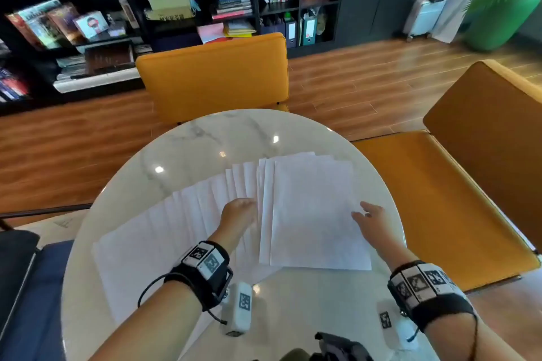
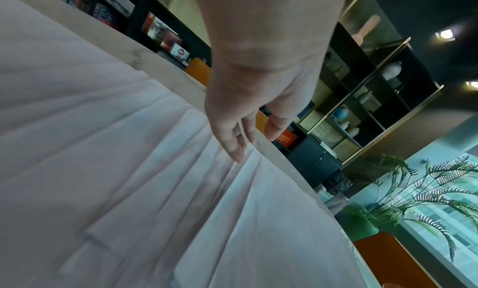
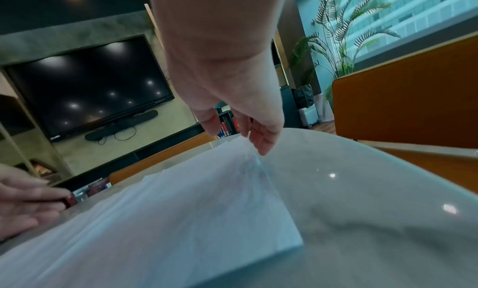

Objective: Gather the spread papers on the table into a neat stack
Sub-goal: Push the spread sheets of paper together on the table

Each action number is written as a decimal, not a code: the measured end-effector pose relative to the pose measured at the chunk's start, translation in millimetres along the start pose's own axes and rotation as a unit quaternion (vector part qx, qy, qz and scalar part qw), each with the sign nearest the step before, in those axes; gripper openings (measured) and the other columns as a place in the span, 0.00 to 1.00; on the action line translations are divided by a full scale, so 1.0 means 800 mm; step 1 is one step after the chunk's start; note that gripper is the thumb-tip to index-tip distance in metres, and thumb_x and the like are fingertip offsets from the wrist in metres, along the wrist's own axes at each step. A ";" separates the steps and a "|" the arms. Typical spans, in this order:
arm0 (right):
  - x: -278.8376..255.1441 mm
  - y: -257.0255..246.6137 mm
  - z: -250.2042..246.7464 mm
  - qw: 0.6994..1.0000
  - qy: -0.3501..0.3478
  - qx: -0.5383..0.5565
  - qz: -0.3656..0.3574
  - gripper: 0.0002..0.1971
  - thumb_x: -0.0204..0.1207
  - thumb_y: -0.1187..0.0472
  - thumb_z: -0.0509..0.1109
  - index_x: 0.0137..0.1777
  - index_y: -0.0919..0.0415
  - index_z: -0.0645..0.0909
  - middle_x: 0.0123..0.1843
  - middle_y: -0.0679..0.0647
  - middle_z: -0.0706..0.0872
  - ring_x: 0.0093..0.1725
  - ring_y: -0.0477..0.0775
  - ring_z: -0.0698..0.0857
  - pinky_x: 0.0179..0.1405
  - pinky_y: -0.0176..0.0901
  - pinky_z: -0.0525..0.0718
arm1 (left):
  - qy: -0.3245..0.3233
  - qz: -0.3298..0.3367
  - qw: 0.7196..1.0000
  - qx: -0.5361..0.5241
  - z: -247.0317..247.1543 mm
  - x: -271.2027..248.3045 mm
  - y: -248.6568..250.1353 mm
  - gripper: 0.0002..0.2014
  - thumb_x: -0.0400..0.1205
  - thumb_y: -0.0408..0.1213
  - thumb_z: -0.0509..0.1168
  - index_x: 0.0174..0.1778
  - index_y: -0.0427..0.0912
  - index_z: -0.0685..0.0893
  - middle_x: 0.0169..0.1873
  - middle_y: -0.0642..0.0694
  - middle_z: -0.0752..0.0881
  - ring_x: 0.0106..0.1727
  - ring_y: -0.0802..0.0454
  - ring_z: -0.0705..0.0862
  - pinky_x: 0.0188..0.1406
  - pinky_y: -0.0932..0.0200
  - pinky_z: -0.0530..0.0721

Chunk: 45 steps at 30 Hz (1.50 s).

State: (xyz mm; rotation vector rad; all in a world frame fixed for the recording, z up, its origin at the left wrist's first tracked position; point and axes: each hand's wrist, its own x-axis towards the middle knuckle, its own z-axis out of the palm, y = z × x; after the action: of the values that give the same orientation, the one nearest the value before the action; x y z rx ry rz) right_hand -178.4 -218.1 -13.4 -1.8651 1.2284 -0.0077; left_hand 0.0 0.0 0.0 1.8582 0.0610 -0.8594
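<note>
Fanned white papers spread on round marble counter leftward of left hand, its fingers straight and resting on sheets, squared stack between both hands, right hand fingers relaxed, touching stack's right edge

A: Head view?

B: High above the round table, facing forward and down; both forearms enter from the bottom edge, the bookshelf lies beyond.

A: Left wrist view?

B: Low and close over the papers, looking along the left hand, tilted, toward the same bookshelf.

A: Right wrist view?

B: Just above the table, looking along the right hand. It shares the papers and the left hand with the other views.
</note>
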 end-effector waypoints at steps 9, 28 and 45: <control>0.055 -0.014 0.012 0.988 -0.032 0.099 0.112 0.26 0.81 0.62 0.62 0.77 0.68 0.67 0.75 0.65 0.74 0.73 0.66 0.73 0.65 0.51 0.71 | 0.019 -0.057 0.991 0.118 0.038 0.055 0.023 0.07 0.77 0.36 0.61 0.38 0.43 0.68 0.36 0.49 0.69 0.35 0.52 0.69 0.37 0.59 0.70; 0.055 -0.021 0.022 0.990 -0.043 0.134 0.030 0.26 0.78 0.51 0.67 0.73 0.64 0.74 0.55 0.68 0.85 0.57 0.68 0.84 0.54 0.53 0.81 | 0.027 0.076 0.996 0.027 0.075 0.039 0.012 0.17 0.80 0.26 0.55 0.62 0.46 0.77 0.53 0.47 0.85 0.49 0.50 0.84 0.44 0.60 0.82; 0.065 -0.030 0.042 0.994 -0.047 0.096 0.001 0.15 0.79 0.60 0.65 0.62 0.66 0.77 0.58 0.64 0.85 0.51 0.63 0.83 0.51 0.54 0.81 | 0.200 0.013 0.979 0.043 -0.002 0.043 -0.033 0.11 0.69 0.25 0.53 0.28 0.46 0.73 0.54 0.52 0.64 0.34 0.48 0.72 0.33 0.59 0.66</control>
State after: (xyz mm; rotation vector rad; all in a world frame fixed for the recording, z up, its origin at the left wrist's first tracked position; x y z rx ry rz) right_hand -119.5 -231.7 -40.6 -1.6781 1.1249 -0.0365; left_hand 15.8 2.2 -40.1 2.0860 0.2517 -0.4645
